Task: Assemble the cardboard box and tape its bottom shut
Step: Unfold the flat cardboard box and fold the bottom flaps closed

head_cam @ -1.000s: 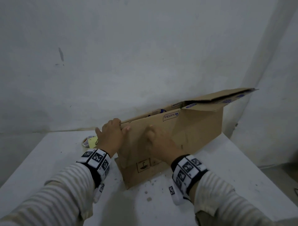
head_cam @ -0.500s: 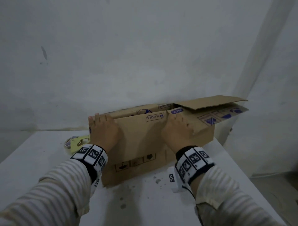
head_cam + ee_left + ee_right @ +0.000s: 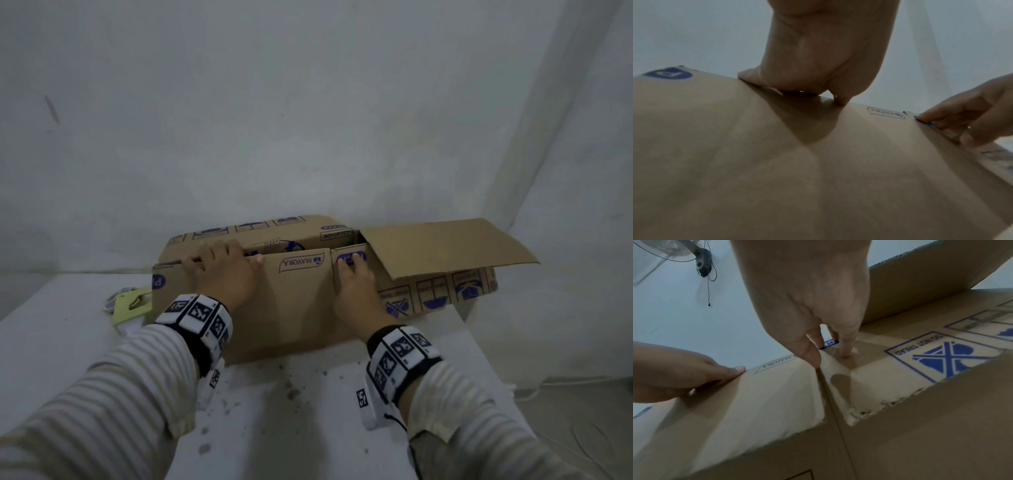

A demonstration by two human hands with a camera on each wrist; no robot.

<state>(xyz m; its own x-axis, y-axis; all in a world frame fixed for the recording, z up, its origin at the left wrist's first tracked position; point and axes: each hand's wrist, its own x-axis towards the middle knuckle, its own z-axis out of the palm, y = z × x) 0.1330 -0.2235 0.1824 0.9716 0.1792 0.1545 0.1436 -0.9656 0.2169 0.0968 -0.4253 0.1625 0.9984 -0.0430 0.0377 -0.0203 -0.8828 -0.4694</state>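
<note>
A brown cardboard box with blue print lies on the white table, against the wall. My left hand holds the top edge of its long near flap, fingers hooked over the edge and thumb on the near face. My right hand presses straight fingers on the short flap beside it, thumb at the seam. Another flap sticks out open to the right. A yellow-green tape dispenser lies left of the box, partly hidden by it.
The wall stands right behind the box. The table's right edge lies just past my right wrist, with floor beyond. Dark specks dot the table in front of the box. A wall fan hangs high up.
The box has swung from slanting away to lying broadside along the wall and sits lower. My right hand has moved right from the long panel onto the short flap. My left hand stays on the long flap's edge.
</note>
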